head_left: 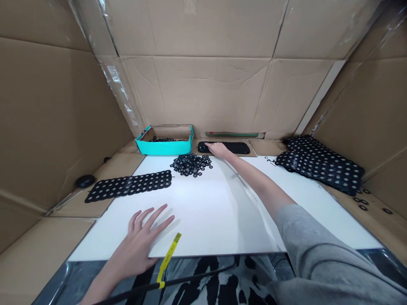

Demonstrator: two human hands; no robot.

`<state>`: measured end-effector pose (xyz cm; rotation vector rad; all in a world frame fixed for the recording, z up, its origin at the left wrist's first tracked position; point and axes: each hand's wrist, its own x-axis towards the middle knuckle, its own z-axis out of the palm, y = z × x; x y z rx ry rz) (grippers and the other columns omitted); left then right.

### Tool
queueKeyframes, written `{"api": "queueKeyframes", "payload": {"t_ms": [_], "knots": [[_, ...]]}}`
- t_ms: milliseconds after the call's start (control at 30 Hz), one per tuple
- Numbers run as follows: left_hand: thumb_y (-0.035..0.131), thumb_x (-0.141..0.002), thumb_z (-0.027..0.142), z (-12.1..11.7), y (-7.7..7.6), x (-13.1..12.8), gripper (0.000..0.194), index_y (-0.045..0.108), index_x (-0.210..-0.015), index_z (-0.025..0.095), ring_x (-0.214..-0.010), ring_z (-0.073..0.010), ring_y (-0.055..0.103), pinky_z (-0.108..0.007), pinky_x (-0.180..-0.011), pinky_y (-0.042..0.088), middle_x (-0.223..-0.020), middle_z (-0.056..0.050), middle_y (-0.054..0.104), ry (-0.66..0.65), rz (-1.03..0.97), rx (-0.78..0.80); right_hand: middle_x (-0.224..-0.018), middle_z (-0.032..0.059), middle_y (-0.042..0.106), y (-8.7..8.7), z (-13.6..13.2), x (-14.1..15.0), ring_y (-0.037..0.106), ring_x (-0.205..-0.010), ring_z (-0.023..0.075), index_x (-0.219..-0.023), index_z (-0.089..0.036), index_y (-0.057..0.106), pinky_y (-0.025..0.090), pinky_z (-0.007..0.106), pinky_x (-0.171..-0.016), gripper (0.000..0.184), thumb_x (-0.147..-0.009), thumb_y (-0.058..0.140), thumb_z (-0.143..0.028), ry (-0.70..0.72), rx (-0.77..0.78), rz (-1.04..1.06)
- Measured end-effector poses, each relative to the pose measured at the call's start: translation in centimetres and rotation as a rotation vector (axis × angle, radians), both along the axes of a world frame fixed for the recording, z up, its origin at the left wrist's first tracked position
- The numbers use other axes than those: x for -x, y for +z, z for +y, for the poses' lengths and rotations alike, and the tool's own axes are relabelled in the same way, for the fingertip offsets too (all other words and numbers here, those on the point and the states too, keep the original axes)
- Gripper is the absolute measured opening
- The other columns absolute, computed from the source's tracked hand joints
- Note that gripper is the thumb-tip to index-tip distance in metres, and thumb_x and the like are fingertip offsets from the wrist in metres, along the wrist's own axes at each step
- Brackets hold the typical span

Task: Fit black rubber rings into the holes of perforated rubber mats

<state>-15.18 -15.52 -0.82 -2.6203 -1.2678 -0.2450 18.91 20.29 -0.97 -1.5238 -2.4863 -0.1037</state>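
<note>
Black rings (190, 164) are heaped in a loose pile near the far edge of a white board (203, 220), just beside the end of a perforated black sheet (130, 185) laid on the board's left side. The right hand (218, 149) is stretched past the board's far edge and is rested on a black strip (235, 148) lying on cardboard (265, 147). The fingers are poorly seen from this angle, so whether anything is gripped cannot be told. The left hand (140, 237) is held open, fingers spread, on the board near its near edge, with nothing gripped. More rings (167, 139) are seen in a teal box (164, 147) at far left. Stacked perforated sheets (318, 163) are piled at right, and loose rings (362, 203) are scattered on the cardboard beyond them. A yellow tag (168, 254) is fixed to a black cable (159, 286) at the near edge.
</note>
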Motion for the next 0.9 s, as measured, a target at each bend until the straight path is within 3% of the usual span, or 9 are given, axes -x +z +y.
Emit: {"api": "queueKeyframes", "payload": {"t_ms": [100, 200, 267, 333, 433, 600, 733, 900], "knots": [[0.068, -0.067, 0.033, 0.0, 0.0, 0.0, 0.085, 0.038, -0.147, 0.033, -0.136, -0.0401, 0.028, -0.058, -0.110, 0.021, -0.160, -0.007, 0.023, -0.009, 0.005, 0.002, -0.124, 0.0152, 0.066, 0.1, 0.4, 0.7, 0.065, -0.110, 0.0261, -0.144, -0.017, 0.044, 0.047, 0.036, -0.095, 0.050, -0.099, 0.026, -0.028, -0.338, -0.009, 0.284], [0.068, -0.065, 0.030, 0.0, 0.0, 0.0, 0.088, 0.038, -0.147, 0.033, -0.136, -0.0404, 0.029, -0.058, -0.110, 0.021, -0.160, -0.007, 0.023, -0.010, 0.007, -0.002, -0.131, 0.0177, 0.061, 0.7, 1.1, 1.1, 0.061, -0.116, 0.0244, -0.142, -0.009, 0.046, 0.047, 0.033, -0.094, 0.056, -0.098, 0.012, -0.018, -0.637, -0.008, 0.528], [0.069, -0.063, 0.028, 0.0, 0.0, -0.1, 0.090, 0.039, -0.147, 0.033, -0.135, -0.0404, 0.029, -0.058, -0.110, 0.021, -0.160, -0.007, 0.023, -0.005, 0.007, -0.002, -0.133, 0.0241, 0.057, 1.2, 1.4, 1.0, 0.060, -0.117, 0.0267, -0.143, 0.000, 0.040, 0.048, 0.035, -0.092, 0.063, -0.095, 0.003, -0.012, -0.726, -0.007, 0.547], [0.069, -0.062, 0.027, 0.0, 0.1, -0.1, 0.090, 0.040, -0.147, 0.034, -0.135, -0.0402, 0.030, -0.057, -0.110, 0.022, -0.160, -0.006, 0.024, 0.000, 0.005, -0.002, -0.133, 0.0252, 0.057, 1.4, 1.4, 1.1, 0.061, -0.115, 0.0273, -0.148, 0.000, 0.032, 0.048, 0.036, -0.091, 0.064, -0.095, -0.002, -0.014, -0.776, -0.023, 0.567], [0.069, -0.064, 0.029, 0.0, 0.2, -0.1, 0.089, 0.039, -0.147, 0.034, -0.135, -0.0401, 0.030, -0.057, -0.110, 0.022, -0.160, -0.006, 0.024, -0.004, 0.003, 0.001, -0.125, 0.0191, 0.063, 0.9, 0.9, 1.7, 0.063, -0.108, 0.0265, -0.153, -0.012, 0.025, 0.046, 0.035, -0.091, 0.058, -0.100, 0.005, -0.026, -0.669, -0.092, 0.512], [0.070, -0.063, 0.029, 0.1, 0.0, 0.0, 0.091, 0.037, -0.148, 0.034, -0.136, -0.0403, 0.029, -0.057, -0.110, 0.021, -0.161, -0.006, 0.021, 0.002, 0.022, 0.006, -0.128, 0.0126, 0.063, -1.0, -0.3, 3.8, 0.059, -0.113, 0.0264, -0.140, -0.024, 0.048, 0.041, 0.040, -0.098, 0.045, -0.100, 0.027, -0.026, -0.291, -0.072, 0.174], [0.070, -0.068, 0.039, 0.2, -0.1, 0.1, 0.087, 0.036, -0.148, 0.035, -0.135, -0.0403, 0.029, -0.057, -0.110, 0.021, -0.161, -0.006, 0.021, -0.012, 0.022, 0.009, -0.139, 0.0112, 0.055, -1.8, -0.8, 4.3, 0.049, -0.125, 0.0266, -0.137, -0.025, 0.049, 0.036, 0.046, -0.104, 0.043, -0.099, 0.030, -0.031, -0.245, -0.072, 0.132], [0.069, -0.070, 0.040, 0.3, -0.1, 0.1, 0.086, 0.036, -0.149, 0.035, -0.135, -0.0403, 0.029, -0.057, -0.109, 0.023, -0.161, -0.006, 0.021, -0.008, 0.009, 0.016, -0.146, 0.0109, 0.048, -2.0, -0.9, 3.1, 0.037, -0.136, 0.0297, -0.139, -0.028, 0.049, 0.026, 0.054, -0.110, 0.048, -0.098, 0.034, -0.047, -0.179, -0.043, 0.088]]}}
